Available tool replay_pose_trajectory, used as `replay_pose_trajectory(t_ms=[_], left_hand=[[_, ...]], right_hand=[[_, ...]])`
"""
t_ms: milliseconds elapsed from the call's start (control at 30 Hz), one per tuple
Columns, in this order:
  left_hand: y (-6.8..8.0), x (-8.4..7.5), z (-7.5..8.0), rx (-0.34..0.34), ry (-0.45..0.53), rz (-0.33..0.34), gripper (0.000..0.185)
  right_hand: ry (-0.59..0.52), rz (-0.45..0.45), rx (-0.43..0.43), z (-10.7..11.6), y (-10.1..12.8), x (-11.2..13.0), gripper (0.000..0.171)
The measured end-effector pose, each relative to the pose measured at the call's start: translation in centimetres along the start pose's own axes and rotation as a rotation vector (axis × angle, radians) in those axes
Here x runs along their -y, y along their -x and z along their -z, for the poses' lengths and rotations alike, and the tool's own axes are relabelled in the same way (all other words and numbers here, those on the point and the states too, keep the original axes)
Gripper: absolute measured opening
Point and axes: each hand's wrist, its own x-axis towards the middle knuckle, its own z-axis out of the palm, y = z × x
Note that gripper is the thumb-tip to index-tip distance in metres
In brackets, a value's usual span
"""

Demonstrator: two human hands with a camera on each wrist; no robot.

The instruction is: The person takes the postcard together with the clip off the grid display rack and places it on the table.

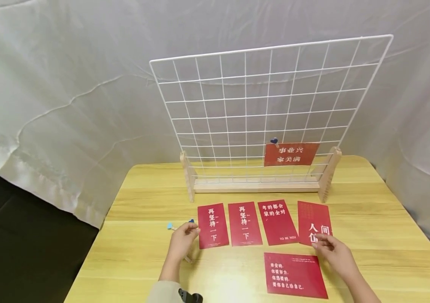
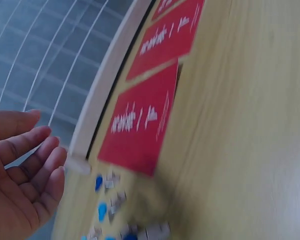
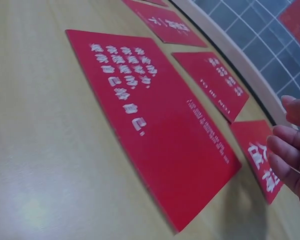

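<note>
Flanking red cards [image 1: 245, 223], both hands; wire grid [image 1: 268, 105] stands behind.

The cards lying on the table [image 1: 147, 193] are deep red with white printed characters, such as the large card [image 1: 294, 275] nearest the person and the one [image 1: 291, 154] clipped to the grid. The wire grid panel [image 1: 268, 101] is white in a pale wooden stand [image 1: 254, 185]. The table is light yellow wood grain, the small clips [image 2: 101, 210] blue, and the backdrop cloth [image 1: 67, 84] off-white.
</note>
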Motion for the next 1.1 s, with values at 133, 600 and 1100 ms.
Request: replay_pose_trajectory(t_ms=[133, 600, 1100], left_hand=[[-0.9, -1.7, -1.3, 0.045, 0.030, -0.047, 0.020], [-4.9, -8.4, -5.4, 0.162, 0.030, -0.132, 0.025], [-9.5, -16.7, -8.9, 0.170, 0.077, -0.269, 0.041]], right_hand=[[-0.053, 0.021, 0.010, 0.2, -0.9, 0.7, 0.040], [-0.230, 0.075, -0.061, -0.3, -10.0, -7.9, 0.046], [-0.298, 0.194, -0.180, 1.0, -19.7, -9.5, 0.048]])
